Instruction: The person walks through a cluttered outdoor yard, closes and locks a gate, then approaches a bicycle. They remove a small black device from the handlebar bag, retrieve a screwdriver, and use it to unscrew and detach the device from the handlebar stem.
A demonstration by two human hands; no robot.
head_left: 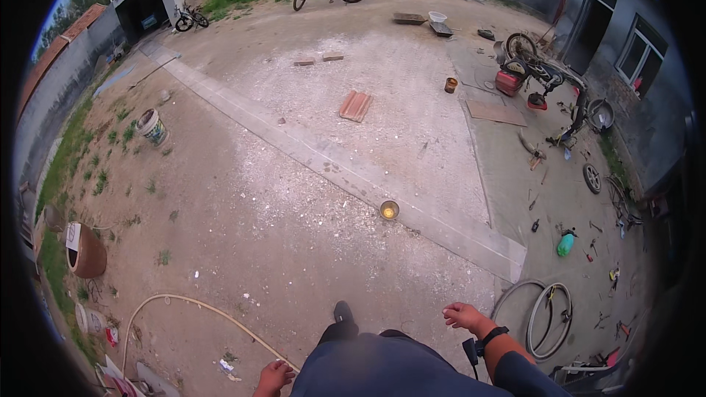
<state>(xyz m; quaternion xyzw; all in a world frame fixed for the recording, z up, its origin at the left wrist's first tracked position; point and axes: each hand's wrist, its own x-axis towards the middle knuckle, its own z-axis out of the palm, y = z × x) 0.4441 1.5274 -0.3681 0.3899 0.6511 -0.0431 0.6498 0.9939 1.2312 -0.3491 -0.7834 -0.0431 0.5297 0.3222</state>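
Observation:
My right hand (462,316) is held out in front of my body at the lower right, its fingers loosely bent and a little apart, with nothing visible in it. A dark band circles that wrist, and a small black device on a cord hangs beside it. Low at the bottom edge is my left hand (275,378), fingers half curled and apart, seemingly holding nothing. Near it a tan hose (213,310) curves over the dirt. Ahead of me a small metal bowl (390,210) with yellowish contents sits by the concrete strip. One dark shoe (343,312) shows below me.
Two bicycle wheel rims (549,320) lie at the right, near scattered tools and a green bundle (565,244). Farther off stands a partly dismantled motorcycle (540,73). Reddish tiles (356,106) and a rusty can (451,85) are ahead; a bucket (151,127) and brown pot (87,251) stand left.

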